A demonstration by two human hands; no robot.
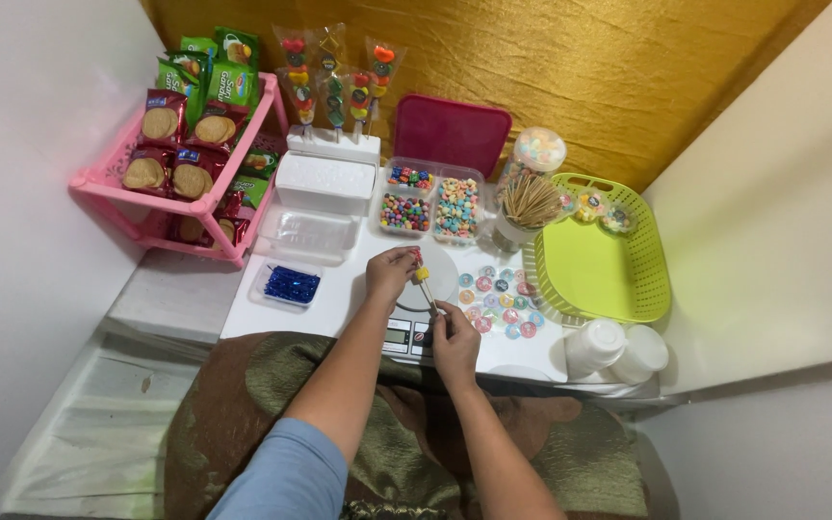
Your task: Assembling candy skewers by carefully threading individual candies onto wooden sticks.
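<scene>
Bright, even light falls from above, and the white desk (339, 289) is evenly lit without harsh glare. Shadows are faint and soft beneath the pink plastic rack (185, 207). Focus is sharp at the centre; straight wall edges bow slightly near the corners.

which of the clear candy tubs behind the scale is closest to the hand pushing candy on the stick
The front-left tub, filled with small multicoloured round candies. It lies just beyond the left hand; the pastel-candy tub sits further right, the third behind.

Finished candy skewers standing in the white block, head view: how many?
4. All stand upright in the white foam block at the back of the table: far left, a taller one behind, front middle, far right. They overlap, so another may be hidden.
</scene>
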